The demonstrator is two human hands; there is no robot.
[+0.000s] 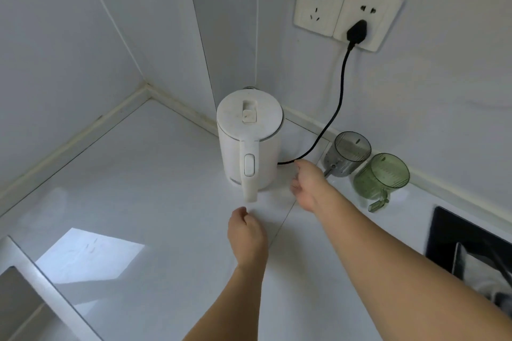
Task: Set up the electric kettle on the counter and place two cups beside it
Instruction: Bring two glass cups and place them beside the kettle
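the right hand [307,188] hovered just right of the kettle's foot, fingers loosely spread and holding nothing, its fingertips near the black cord. the left hand [246,232] hung over the counter just short of the kettle's handle, fingers lightly curled, also empty.

the counter [138,180] ran white into the corner of the walls. the kettle [249,144] stood upright on it, lid down, long axis vertical, handle turned toward the person. the cord [335,108] climbed from behind its base to a plug [356,31] seated in the right-hand wall socket [368,19]. to the kettle's right, along the wall, stood the grey cup [347,155] and then the green cup [381,177], the two close together, handles pointing toward the person.

by the look of it the job was all but finished. the kettle lay straight ahead of both hands, the left nearer its handle, the right between kettle and cups, so any last nudge of a cup would fall to the right hand.
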